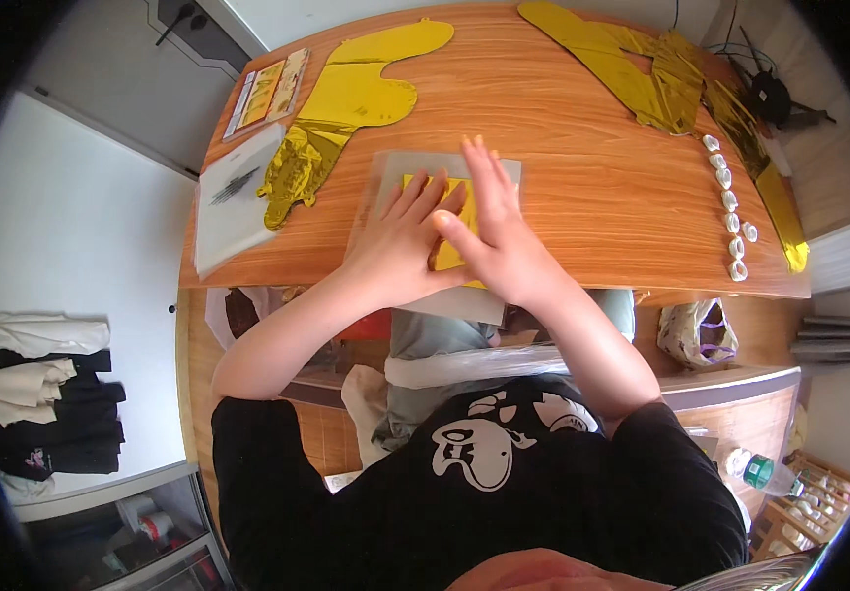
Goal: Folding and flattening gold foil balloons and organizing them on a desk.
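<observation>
Near the front edge of the wooden table lies a greyish, partly see-through sheet (385,169), its lower corner jutting past the edge. On it is a smaller bright yellow piece (450,258), mostly hidden beneath my hands. My left hand (395,241) rests flat over the yellow piece with its fingers spread. Just to its right, my right hand (506,251) is tilted up on its side, fingers stretched out and thumb apart, close against the left hand. Neither hand grips anything. Whether the right hand presses on the sheet I cannot tell.
Shiny gold foil (361,94) lies at the far left, a second gold foil (632,74) at the far right. Clear plastic sleeves (233,202) and a printed card (265,94) sit on the left. Several small white rolls (724,178) line the right side, near a black device with antennas (768,97).
</observation>
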Tool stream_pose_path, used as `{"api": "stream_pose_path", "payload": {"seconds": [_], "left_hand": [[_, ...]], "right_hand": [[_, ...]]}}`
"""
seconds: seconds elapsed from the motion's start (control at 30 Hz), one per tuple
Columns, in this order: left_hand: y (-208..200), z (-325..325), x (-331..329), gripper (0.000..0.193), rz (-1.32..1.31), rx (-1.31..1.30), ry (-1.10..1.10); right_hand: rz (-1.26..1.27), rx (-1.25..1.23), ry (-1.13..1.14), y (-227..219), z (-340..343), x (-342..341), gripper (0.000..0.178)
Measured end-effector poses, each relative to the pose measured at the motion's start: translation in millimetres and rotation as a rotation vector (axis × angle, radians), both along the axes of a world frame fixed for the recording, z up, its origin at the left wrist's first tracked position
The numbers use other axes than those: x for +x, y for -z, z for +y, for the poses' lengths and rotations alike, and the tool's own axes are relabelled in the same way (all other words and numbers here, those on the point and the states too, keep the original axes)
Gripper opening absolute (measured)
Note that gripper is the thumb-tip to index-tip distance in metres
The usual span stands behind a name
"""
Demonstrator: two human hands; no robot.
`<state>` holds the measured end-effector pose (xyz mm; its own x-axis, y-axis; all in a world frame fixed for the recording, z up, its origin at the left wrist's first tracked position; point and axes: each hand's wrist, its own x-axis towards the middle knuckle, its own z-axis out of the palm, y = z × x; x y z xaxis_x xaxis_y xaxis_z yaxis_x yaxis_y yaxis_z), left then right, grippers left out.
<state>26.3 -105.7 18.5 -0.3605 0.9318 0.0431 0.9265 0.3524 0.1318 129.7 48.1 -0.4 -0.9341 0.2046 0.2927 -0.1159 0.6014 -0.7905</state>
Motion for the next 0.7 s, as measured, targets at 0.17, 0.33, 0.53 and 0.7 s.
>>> {"api": "stream_pose_path", "payload": {"seconds": [0.17, 0.33, 0.53, 0.7], "left_hand": [[24, -11, -9, 0.077, 0.013, 0.09, 0.007], [17, -4, 1, 0.07, 0.025, 0.075, 0.009], [19, -3, 1, 0.069, 0.07, 0.077, -0.023], [17, -12, -7, 0.07, 0.017, 0.079, -0.056]], "right_hand": [[0.08, 0.353, 0.161, 4, 14, 46, 0.047], [-0.012, 0.622, 0.156, -1, 15, 68, 0.03], [-0.003, 0.684, 0.116, 5, 6, 55, 0.038], [0.017, 0.598, 0.104, -2, 8, 54, 0.039]]}}
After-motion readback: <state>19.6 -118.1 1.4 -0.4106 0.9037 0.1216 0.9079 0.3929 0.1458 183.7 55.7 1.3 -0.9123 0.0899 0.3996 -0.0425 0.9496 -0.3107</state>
